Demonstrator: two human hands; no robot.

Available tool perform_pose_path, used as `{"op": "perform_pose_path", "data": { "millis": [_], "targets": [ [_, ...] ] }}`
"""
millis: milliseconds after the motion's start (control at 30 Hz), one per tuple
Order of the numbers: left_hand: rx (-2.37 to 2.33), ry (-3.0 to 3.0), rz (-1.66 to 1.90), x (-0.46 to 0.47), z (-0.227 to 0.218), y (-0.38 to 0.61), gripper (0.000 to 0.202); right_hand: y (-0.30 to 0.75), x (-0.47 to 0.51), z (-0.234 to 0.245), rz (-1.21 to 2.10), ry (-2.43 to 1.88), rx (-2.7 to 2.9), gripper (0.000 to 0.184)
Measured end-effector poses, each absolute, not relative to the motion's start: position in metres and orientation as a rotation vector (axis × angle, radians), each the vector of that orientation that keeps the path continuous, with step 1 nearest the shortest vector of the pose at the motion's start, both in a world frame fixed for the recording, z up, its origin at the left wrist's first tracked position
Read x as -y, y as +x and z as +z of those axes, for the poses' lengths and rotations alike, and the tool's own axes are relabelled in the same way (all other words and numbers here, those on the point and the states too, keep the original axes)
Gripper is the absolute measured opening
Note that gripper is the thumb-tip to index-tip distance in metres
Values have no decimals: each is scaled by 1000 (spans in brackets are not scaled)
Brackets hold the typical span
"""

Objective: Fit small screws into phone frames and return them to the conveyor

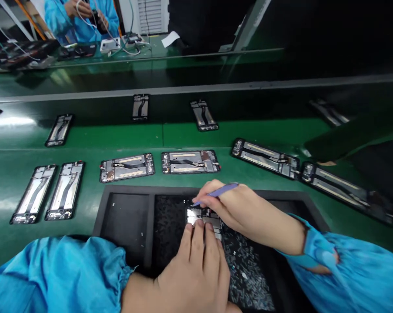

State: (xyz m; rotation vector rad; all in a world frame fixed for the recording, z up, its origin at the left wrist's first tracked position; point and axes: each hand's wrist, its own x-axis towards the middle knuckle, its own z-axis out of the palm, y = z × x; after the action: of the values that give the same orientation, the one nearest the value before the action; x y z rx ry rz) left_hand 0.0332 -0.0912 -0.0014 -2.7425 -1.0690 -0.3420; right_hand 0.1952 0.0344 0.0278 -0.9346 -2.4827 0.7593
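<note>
My left hand (193, 274) lies over a metal phone mid-frame (203, 216), its fingers pressing down on the frame and hiding most of it. My right hand (238, 208) holds a violet plastic pry tool (220, 193), and the tool's tip meets the frame's top edge. The frame rests inside a black foam tray (124, 226), on a dark speckled mat (170, 208) in the middle compartment. Blue sleeves cover both my forearms, gathered near the wrists.
Several phone mid-frames (190, 162) lie on a green conveyor belt (85, 139) around the tray. A grey rail (196, 89) runs across behind them. Beyond it, a co-worker in blue (82, 17) handles something near white cables. A dark sleeve (353, 134) intrudes at right.
</note>
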Motion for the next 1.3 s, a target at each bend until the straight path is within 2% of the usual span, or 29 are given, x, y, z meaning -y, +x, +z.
{"op": "perform_pose_path", "data": {
  "millis": [167, 333, 500, 633, 733, 833, 1000, 1300],
  "targets": [
    [1066, -2774, -387, 88, -3, 33, 78, 197, -34, 22, 663, -922, 2541, 45],
    [1073, -2794, -365, 88, -4, 34, 75, 195, -34, 28, 738, -932, 2537, 43],
    [1082, -2814, -329, 89, -3, 34, 75, 188, -35, 32, 813, -1024, 2541, 36],
    [1043, -2827, -260, 87, 1, 32, 71, 191, -33, 30, 726, -937, 2481, 29],
    [1047, -2806, -283, 87, 3, 31, 67, 195, -28, 25, 641, -983, 2166, 18],
    [1050, -2762, -329, 88, 3, 31, 61, 192, -24, 18, 728, -1052, 1972, 11],
    [1158, -2601, -438, 91, -3, 34, 39, 178, -24, 6, 813, -868, 2220, 8],
    [1129, -2565, -458, 92, -6, 32, 32, 180, -20, -2, 593, -889, 2265, 5]
  ]
}}
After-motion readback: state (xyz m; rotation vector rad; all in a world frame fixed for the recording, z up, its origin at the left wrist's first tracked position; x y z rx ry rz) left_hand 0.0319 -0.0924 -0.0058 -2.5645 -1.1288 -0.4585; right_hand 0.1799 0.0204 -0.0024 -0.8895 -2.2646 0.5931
